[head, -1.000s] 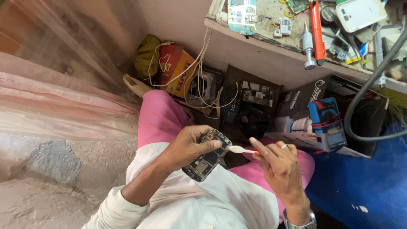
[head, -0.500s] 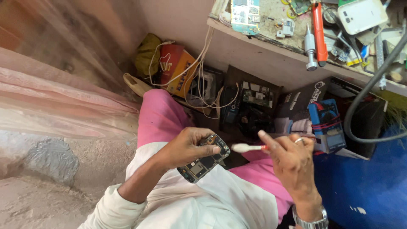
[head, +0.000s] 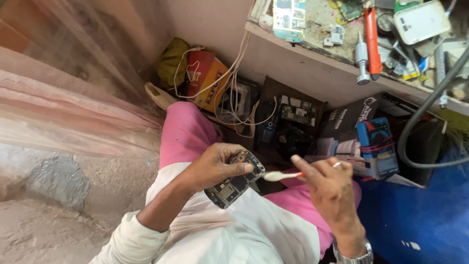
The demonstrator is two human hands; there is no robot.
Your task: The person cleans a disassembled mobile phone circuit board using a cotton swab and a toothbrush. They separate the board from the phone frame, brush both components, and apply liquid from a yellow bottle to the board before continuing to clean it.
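My left hand (head: 212, 168) grips an opened phone (head: 235, 183) with its dark circuit board showing, held over my lap in pink trousers. My right hand (head: 327, 188) pinches a small white toothbrush (head: 278, 175) by its handle. The brush head points left and touches the top end of the phone. A ring and a metal wristwatch (head: 352, 255) sit on my right hand and wrist.
A cluttered workbench (head: 312, 63) runs across the upper right, with a circuit board (head: 287, 14), an orange tool (head: 371, 39) and a white phone (head: 421, 20). Below it lie white cables (head: 234, 83), a blue multimeter (head: 378, 149), boxes and a thick grey hose (head: 420, 127).
My right hand has shifted slightly right and back with the brush, stroking along the phone's top end. My left hand has kept the phone in nearly the same spot.
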